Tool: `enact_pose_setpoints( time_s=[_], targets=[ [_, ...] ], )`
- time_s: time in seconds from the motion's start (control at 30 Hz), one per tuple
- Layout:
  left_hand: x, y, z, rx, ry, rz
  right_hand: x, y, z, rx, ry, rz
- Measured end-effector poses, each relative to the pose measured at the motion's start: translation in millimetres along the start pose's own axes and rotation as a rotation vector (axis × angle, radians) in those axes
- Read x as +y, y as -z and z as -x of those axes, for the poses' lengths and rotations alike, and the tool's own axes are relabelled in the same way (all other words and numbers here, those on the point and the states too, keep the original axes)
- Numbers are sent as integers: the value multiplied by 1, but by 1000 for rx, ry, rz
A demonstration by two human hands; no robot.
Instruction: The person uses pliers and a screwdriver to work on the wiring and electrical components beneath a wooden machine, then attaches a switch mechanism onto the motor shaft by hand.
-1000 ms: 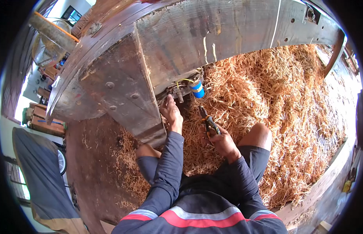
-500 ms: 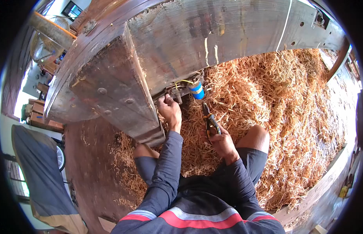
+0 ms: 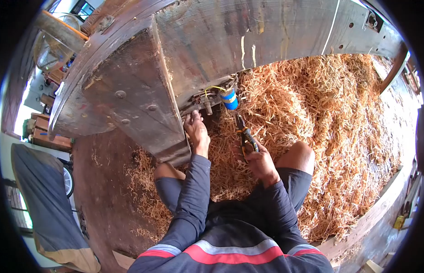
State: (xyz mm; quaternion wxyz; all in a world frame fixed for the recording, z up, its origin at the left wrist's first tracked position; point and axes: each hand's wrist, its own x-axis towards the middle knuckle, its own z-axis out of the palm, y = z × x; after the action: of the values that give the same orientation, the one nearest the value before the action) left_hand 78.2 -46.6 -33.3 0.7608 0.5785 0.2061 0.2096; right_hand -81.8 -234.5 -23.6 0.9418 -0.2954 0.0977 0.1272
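My right hand (image 3: 260,162) is wrapped round a pair of pliers (image 3: 245,134) with dark and yellow handles, its jaws pointing up toward a blue cylinder (image 3: 229,99). A yellow wire (image 3: 215,87) runs from the cylinder's top to a small metal mechanism (image 3: 208,103) under the edge of a large metal machine body (image 3: 207,45). My left hand (image 3: 197,132) is at the lower edge of that mechanism, fingers bent and close together. Whether its fingertips grip any part is too small to tell. The pliers and the cylinder are apart.
Wood shavings (image 3: 339,136) are heaped below and right of the machine. A riveted metal panel (image 3: 130,91) stands left of my left hand. Farther out are a fan (image 3: 50,52), a dark cloth cover (image 3: 48,200) and a wooden beam (image 3: 371,218) along the right.
My left fingers have shifted from beside the mechanism to its lower edge and bent more. The pliers stay in my right hand. The view has moved slightly.
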Motion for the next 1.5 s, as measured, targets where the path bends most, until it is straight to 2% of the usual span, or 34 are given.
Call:
enact_pose_setpoints(
  time_s=[0.1, 0.2, 0.3, 0.43, 0.5, 0.53, 0.6, 0.67, 0.73, 0.77, 0.8, 0.87, 0.93, 1.0, 1.13, 1.2, 1.27, 1.33, 1.4, 1.5],
  targets=[
    [6, 0, -6, -88, 24, 22, 2, 4, 0, 15, 8, 34],
    [6, -6, -11, -13, 77, 38, 5, 7, 0, -5, 19, 53],
    [1, -7, -13, -29, 46, 140, 6, 10, -3, -4, 22, 28],
    [-1, -9, -18, -11, -23, 64, 4, 8, -3, 29, 20, 12],
    [-1, -15, -21, 40, -214, -133, 4, 9, -5, 30, 16, 7],
    [-1, -16, -22, 45, -215, -136, 4, 10, -7, 31, 15, 4],
    [2, -16, -22, 23, -278, -406, 5, 14, -12, -8, 14, 22],
    [4, -18, -18, 63, -539, -712, 8, 17, -15, -48, 10, 42],
    [18, -26, -10, 55, -633, -735, 6, 11, -16, 9, -6, 43],
    [36, -27, 8, -10, -616, -905, 7, 11, -17, 8, -9, 44],
    [32, -24, 4, -8, -613, -906, 7, 10, -17, -9, -4, 56],
    [23, -16, -6, 15, -855, -1000, 8, 9, -14, -26, -3, 70],
    [22, -8, -7, -56, -617, -728, 5, 4, -11, -16, 9, 61],
    [20, -3, 6, -102, -469, -592, 2, 2, -8, 11, 14, 51],
    [14, -2, 4, -36, -420, -501, 8, 13, -7, 25, 23, 56],
    [11, 2, -14, -78, -227, -496, 8, 12, -6, 23, 24, 37],
    [13, -5, -11, -73, -235, -421, 8, 9, -6, 17, 30, 13],
    [18, -11, -3, -34, -67, -162, 7, 8, -4, 43, 33, 30],
    [13, -11, -7, -53, -65, -104, 8, 11, -7, 30, 24, 38],
    [5, -12, -14, 18, -212, -199, 6, 11, -7, 28, 13, 46]
  ],
)
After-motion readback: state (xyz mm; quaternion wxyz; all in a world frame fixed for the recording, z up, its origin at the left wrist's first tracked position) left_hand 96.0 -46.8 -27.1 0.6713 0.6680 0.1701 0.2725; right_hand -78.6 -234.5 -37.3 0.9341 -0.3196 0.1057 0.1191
